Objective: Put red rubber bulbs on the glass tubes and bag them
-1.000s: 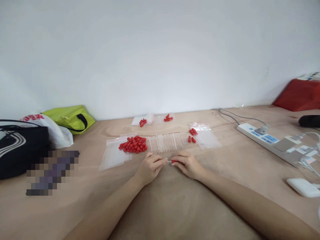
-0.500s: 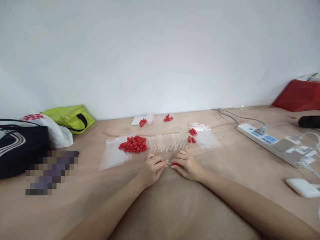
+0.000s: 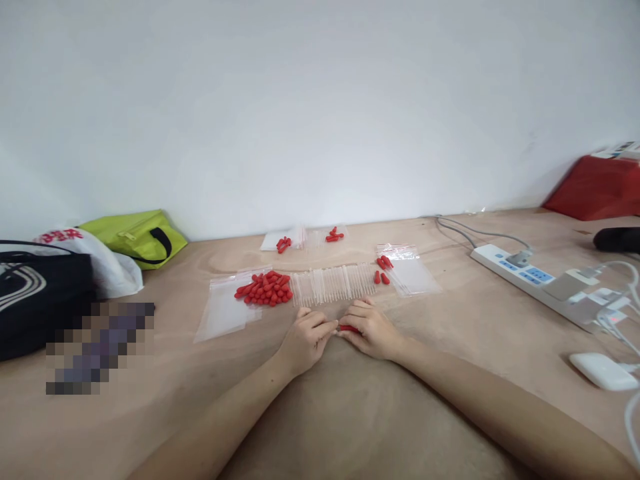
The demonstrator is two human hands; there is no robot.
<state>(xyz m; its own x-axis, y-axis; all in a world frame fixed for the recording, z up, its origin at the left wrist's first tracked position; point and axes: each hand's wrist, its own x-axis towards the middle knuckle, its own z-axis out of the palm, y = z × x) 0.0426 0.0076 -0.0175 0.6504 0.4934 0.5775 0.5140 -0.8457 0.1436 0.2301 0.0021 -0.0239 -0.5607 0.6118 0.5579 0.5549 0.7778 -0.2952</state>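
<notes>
My right hand (image 3: 374, 328) is closed around a red rubber bulb (image 3: 349, 328), whose side shows between thumb and fingers. My left hand (image 3: 306, 339) pinches a thin clear dropper tube, mostly hidden by its fingers, with its end against the bulb's mouth. The fingertips of both hands almost meet low over the table. Just beyond them lies a row of clear dropper tubes (image 3: 333, 285), side by side. A heap of red rubber bulbs (image 3: 267, 289) rests left of the row, partly on clear zip bags (image 3: 225, 313). Several loose bulbs (image 3: 382, 278) lie at its right end.
More zip bags (image 3: 417, 277) lie to the right, and small groups of red bulbs (image 3: 283, 245) lie near the wall. A power strip (image 3: 515, 272) with cables and a white case (image 3: 603, 371) occupy the right. A black bag (image 3: 45, 300) and a lime-green bag (image 3: 145, 240) stand left.
My hands have come slightly closer together. The bit of clear tube that showed between them is now almost out of sight. The view has shifted a little.
</notes>
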